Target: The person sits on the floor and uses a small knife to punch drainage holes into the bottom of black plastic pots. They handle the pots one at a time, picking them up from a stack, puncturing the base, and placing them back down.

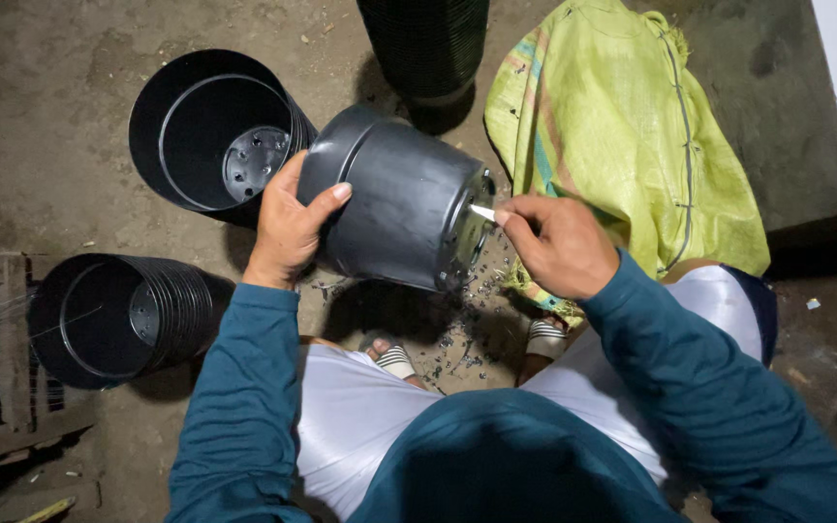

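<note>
The left hand (288, 228) grips a black plastic pot (394, 199) lying sideways at frame centre, fingers wrapped over its rim. The right hand (559, 247), at 3 o'clock of the pot, pinches a small blade (482, 211) against the pot's base. Black shavings (457, 339) litter the floor (41, 116) below. Nested pot stacks (128, 315) lie at 9 and 11 o'clock, a yellow-green sack (622, 126) at 2.

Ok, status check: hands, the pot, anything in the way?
Left hand grips black pot on its side. Right hand holds small blade at pot's base. Plastic shavings on floor below; yellow-green sack close right.
</note>
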